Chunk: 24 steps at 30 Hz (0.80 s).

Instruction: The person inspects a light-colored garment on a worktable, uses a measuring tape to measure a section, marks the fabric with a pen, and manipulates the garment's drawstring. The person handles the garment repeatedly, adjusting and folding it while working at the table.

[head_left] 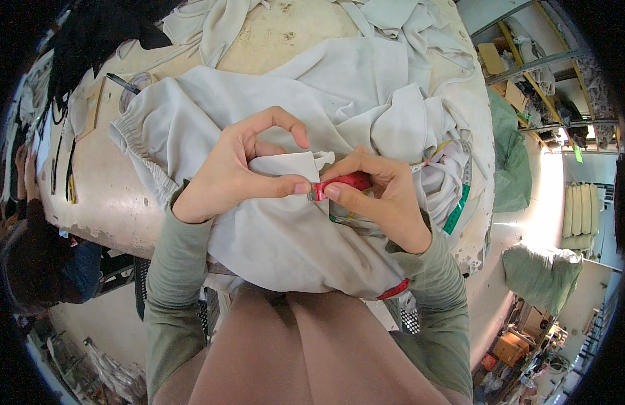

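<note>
A light grey garment (265, 243) with a gathered elastic edge lies spread on the table before me. My left hand (235, 165) holds a folded edge of it, thumb pressed down and index finger raised in a curve. Some of the left fingers are hidden behind the cloth. In my right hand (380, 196) is a red tape measure (353, 182), pinched between thumb and fingers. Its metal-tipped end meets my left thumb at the cloth edge. Green parts of the tape (457, 210) show to the right, and a red part (393, 289) hangs at the near edge.
More pale cloth pieces (400, 20) lie at the far side of the worn table (285, 34). A dark-handled tool (123, 84) rests at the left. Another person (46, 263) is at the left edge. Shelves (538, 67) and wrapped green bundles (542, 273) stand to the right.
</note>
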Available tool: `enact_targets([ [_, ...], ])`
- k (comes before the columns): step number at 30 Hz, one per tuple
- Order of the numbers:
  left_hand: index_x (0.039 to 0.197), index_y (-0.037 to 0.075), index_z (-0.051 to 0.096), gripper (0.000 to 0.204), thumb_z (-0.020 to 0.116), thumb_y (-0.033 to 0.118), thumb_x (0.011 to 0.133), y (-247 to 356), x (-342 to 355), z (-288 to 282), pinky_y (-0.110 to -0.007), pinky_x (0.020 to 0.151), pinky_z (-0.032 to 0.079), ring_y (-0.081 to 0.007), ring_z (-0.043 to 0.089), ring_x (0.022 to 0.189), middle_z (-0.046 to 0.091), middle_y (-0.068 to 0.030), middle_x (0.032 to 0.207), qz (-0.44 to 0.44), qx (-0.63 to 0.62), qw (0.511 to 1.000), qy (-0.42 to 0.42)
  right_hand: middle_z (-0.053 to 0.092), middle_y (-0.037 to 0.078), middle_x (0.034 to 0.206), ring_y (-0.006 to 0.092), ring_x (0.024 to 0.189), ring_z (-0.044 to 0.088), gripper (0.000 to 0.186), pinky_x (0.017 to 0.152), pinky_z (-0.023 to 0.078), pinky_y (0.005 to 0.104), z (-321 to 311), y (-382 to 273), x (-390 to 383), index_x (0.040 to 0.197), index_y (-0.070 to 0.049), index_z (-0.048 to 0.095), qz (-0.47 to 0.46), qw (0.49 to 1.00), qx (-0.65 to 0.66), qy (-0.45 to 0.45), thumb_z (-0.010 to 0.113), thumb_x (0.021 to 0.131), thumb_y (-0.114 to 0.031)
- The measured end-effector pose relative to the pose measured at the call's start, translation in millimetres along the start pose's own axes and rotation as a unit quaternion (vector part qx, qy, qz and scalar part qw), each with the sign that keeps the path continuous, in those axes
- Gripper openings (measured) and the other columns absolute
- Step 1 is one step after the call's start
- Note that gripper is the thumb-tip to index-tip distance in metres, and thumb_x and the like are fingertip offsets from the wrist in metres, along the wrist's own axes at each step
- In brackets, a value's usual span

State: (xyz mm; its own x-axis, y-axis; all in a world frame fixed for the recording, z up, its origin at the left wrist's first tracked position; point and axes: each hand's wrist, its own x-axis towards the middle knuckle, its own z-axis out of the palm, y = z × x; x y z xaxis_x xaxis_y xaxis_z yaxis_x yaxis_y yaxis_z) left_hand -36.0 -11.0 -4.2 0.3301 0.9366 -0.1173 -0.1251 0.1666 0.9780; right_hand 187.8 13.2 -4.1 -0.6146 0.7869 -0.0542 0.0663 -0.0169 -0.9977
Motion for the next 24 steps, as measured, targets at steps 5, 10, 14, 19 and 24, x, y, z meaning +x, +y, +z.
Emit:
enact_targets([
  [5,0.106,0.003,0.052,0.039,0.073,-0.002,0.074,0.4,0.0,-0.1,-0.016,0.067,0.045,-0.0032,0.059,0.074,0.07,-0.0069,0.082,0.0,-0.003,1.0,-0.003,0.066,0.006,0.092,0.0101,0.083,0.056,0.015,0.078,0.045,0.0245,-1.1,0.2,0.5,0.093,-0.001,0.069,-0.005,1.0,-0.008,-0.007,0.071,0.082,-0.01],
  [10,0.107,0.003,0.052,0.039,0.073,-0.002,0.074,-0.2,0.3,-0.6,-0.016,0.067,0.045,-0.0032,0.059,0.074,0.07,-0.0072,0.082,0.001,-0.008,1.0,-0.008,0.064,0.005,0.089,0.0093,0.078,0.056,0.015,0.072,0.045,0.0233,0.3,1.4,-0.1,0.092,-0.001,0.069,-0.005,1.0,0.008,0.004,0.072,0.081,-0.01],
  [14,0.107,0.004,0.052,0.04,0.074,-0.002,0.074,0.2,-0.2,-0.7,-0.016,0.067,0.045,-0.0033,0.059,0.074,0.07,-0.007,0.082,-0.012,-0.017,1.0,-0.009,0.063,0.005,0.088,0.0086,0.075,0.055,0.015,0.069,0.045,0.0223,0.5,2.7,0.1,0.092,-0.001,0.069,-0.017,1.0,-0.006,0.001,0.072,0.081,-0.01],
  [19,0.108,0.004,0.052,0.04,0.073,-0.002,0.075,0.3,0.4,-1.5,-0.017,0.068,0.045,-0.0036,0.059,0.075,0.07,-0.0072,0.082,-0.006,0.001,1.0,-0.012,0.063,0.005,0.087,0.0083,0.073,0.056,0.015,0.068,0.045,0.0222,0.1,2.7,-0.1,0.092,-0.001,0.069,-0.014,1.0,-0.016,-0.001,0.072,0.081,-0.01],
  [24,0.108,0.003,0.051,0.04,0.073,-0.002,0.075,-0.9,1.4,-1.9,-0.017,0.068,0.045,-0.0038,0.059,0.074,0.07,-0.0073,0.083,-0.002,-0.01,1.0,-0.02,0.063,0.004,0.087,0.0076,0.072,0.056,0.015,0.066,0.044,0.0213,2.6,0.5,0.5,0.093,0.0,0.068,-0.016,1.0,0.005,0.003,0.071,0.082,-0.009],
])
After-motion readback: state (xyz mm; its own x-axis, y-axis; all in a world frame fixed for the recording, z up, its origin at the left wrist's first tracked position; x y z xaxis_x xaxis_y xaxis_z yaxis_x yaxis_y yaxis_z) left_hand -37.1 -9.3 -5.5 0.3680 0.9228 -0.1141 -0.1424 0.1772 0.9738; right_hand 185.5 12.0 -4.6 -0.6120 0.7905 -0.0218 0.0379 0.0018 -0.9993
